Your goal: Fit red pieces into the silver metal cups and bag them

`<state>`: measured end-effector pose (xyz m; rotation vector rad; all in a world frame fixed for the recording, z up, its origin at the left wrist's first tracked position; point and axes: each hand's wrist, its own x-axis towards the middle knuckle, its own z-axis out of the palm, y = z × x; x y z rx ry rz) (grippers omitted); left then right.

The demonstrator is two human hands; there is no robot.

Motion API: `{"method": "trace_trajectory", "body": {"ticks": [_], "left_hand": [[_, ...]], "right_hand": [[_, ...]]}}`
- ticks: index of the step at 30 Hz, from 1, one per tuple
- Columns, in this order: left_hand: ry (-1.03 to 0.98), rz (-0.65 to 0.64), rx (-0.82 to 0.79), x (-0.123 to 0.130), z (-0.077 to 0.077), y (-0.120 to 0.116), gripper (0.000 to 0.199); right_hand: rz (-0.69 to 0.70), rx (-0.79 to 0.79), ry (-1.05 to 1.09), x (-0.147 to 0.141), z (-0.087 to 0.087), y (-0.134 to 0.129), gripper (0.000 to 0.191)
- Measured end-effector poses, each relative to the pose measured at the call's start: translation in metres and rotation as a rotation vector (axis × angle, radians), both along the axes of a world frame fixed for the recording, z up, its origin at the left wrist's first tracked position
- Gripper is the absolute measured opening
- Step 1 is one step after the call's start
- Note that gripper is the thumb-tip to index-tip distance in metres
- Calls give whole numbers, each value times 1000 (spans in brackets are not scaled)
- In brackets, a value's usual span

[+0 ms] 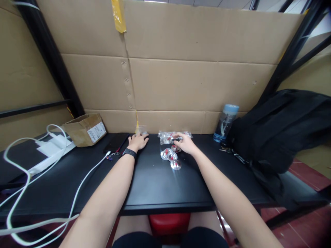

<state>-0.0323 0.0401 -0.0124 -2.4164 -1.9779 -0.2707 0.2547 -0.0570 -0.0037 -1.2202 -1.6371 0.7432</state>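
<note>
My left hand (139,141) lies on the black table with its fingers spread, its fingertips by a small clear plastic bag (141,130). My right hand (186,143) is over the far middle of the table, thumb and forefinger curved and apart. Right under its thumb is a clear round disc with a red centre (176,148); whether they touch I cannot tell. Behind the fingers lies a clear bag (165,137) with several similar discs. Nearer to me, a few loose discs overlap, among them one disc (165,154) and the nearest disc (176,165).
Left of my left hand are a dark phone (117,142) with a white cable (89,175), an open cardboard box (84,129) and a white power strip (53,155). A water bottle (225,123) and a black backpack (279,127) stand right. A cardboard wall (168,86) closes the back.
</note>
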Motion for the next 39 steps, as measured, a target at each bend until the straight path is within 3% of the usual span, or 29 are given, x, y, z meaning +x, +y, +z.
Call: {"method": "trace_trajectory", "body": {"ticks": [11, 22, 28, 39], "left_hand": [[5, 42, -22, 10, 2, -1, 59], [25, -9, -40, 15, 2, 4, 64], [-9, -27, 8, 15, 3, 1, 60], [-3, -32, 94, 18, 17, -6, 45]], "right_hand": [[2, -6, -112, 1, -3, 0, 22], [10, -23, -185, 2, -2, 1, 20], [-32, 141, -318, 3, -3, 2, 20], [-50, 189, -403, 9, -1, 4, 20]]}}
